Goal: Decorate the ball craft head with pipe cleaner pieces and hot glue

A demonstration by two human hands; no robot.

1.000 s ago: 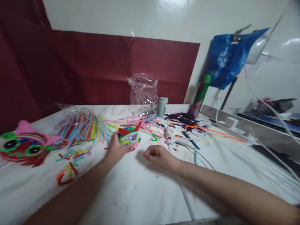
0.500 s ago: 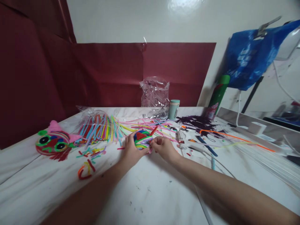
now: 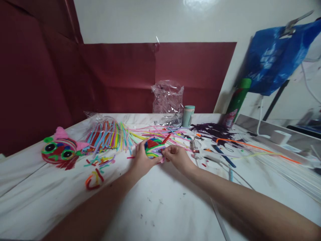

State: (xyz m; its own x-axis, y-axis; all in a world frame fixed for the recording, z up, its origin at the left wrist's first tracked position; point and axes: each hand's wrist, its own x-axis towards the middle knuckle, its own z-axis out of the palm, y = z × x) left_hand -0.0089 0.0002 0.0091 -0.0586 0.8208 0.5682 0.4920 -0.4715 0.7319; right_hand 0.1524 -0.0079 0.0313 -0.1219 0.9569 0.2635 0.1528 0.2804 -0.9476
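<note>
A rounded multicoloured pipe-cleaner craft piece [image 3: 153,149], with red, green, blue and white bands, is held just above the marble-patterned table. My left hand [image 3: 141,157] wraps round its left and lower side, thumb along the near edge. At its right edge my right hand [image 3: 177,156] has thumb and forefinger pinched together; whatever lies between the fingertips is too small to make out. From the top of the piece a red pipe-cleaner strip [image 3: 166,139] sticks up to the right.
A finished-looking pipe-cleaner fish [image 3: 59,150] with big eyes lies left. Behind are bundled pipe cleaners [image 3: 107,135] in a clear bag. On the right lie a white glue gun [image 3: 197,147], dark purple strands [image 3: 213,130] and an orange pipe cleaner [image 3: 258,149]. A green cup [image 3: 188,116] stands behind.
The view has shifted slightly, so the scene sits a little differently in the frame. Both hands keep nearly the same hold on the craft piece.
</note>
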